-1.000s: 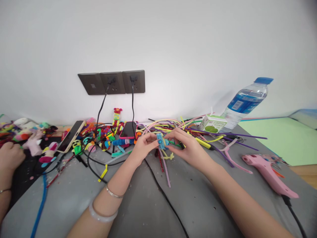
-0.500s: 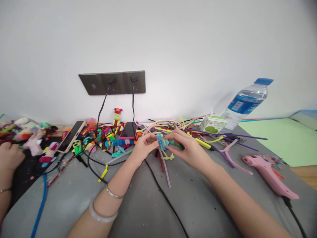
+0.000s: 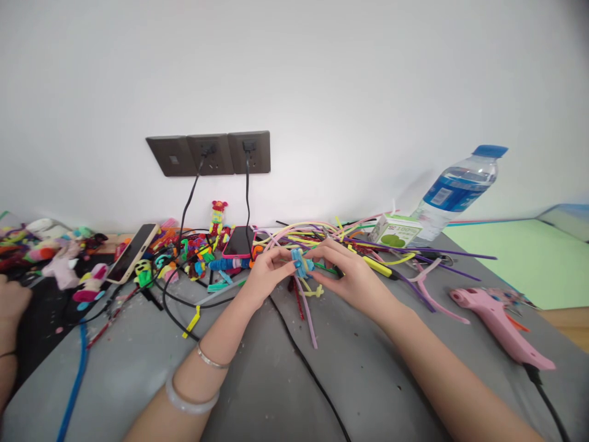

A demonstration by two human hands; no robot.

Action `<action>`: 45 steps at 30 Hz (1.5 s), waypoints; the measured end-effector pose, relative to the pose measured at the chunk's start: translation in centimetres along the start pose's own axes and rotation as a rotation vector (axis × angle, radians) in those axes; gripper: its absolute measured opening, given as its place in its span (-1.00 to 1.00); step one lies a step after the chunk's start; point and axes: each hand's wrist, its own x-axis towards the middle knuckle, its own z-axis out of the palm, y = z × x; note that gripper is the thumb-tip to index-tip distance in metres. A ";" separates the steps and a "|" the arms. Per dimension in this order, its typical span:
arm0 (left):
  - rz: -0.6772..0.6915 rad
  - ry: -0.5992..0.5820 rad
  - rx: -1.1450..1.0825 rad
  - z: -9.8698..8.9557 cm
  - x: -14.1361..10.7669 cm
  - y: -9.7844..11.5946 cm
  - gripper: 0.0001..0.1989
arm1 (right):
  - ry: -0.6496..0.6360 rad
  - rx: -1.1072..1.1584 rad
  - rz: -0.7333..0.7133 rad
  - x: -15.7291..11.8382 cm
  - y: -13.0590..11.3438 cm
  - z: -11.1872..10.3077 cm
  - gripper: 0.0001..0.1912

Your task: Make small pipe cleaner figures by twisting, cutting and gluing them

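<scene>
Between my two hands is a small blue pipe-cleaner figure [image 3: 302,264] with pale yellow bands. My left hand [image 3: 269,270] pinches it from the left with thumb and fingertips. From the right, the fingers of my right hand [image 3: 343,267] close on its other side. Just below it on the grey table [image 3: 359,380] lie a lilac pipe cleaner [image 3: 309,322], a dark red one and a pale yellow twisted piece [image 3: 315,292]. The side of the figure behind my fingers is hidden.
Loose pipe cleaners [image 3: 317,232] pile up along the wall. Small fuzzy figures [image 3: 92,285] and two phones [image 3: 134,253] lie left. On the right are a pink glue gun [image 3: 504,328], a drink carton [image 3: 396,230] and a tilted water bottle [image 3: 455,193]. Another person's hand [image 3: 13,301] is far left.
The other person's hand at the far left has drawn back a little toward the frame edge. My hands and the blue figure stay nearly in place.
</scene>
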 end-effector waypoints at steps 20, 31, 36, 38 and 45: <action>-0.001 -0.011 0.015 -0.3 0.2 -0.4 -0.64 | -0.001 -0.027 -0.005 0.0 0.3 0.1 -0.86; 0.032 -0.005 0.027 -0.3 0.2 -0.5 -0.65 | 0.009 -0.029 -0.037 -0.1 0.4 0.0 -0.85; 0.037 -0.007 0.037 -0.3 0.2 -0.4 -0.67 | 0.010 -0.036 -0.041 -0.1 0.2 -0.1 -0.85; 0.056 -0.009 0.048 -0.4 0.2 -0.4 -0.68 | 0.012 -0.050 -0.048 -0.1 0.2 -0.1 -0.85; 0.056 0.010 0.060 -0.5 0.2 -0.5 -0.66 | 0.031 -0.084 -0.109 0.0 0.3 -0.2 -0.85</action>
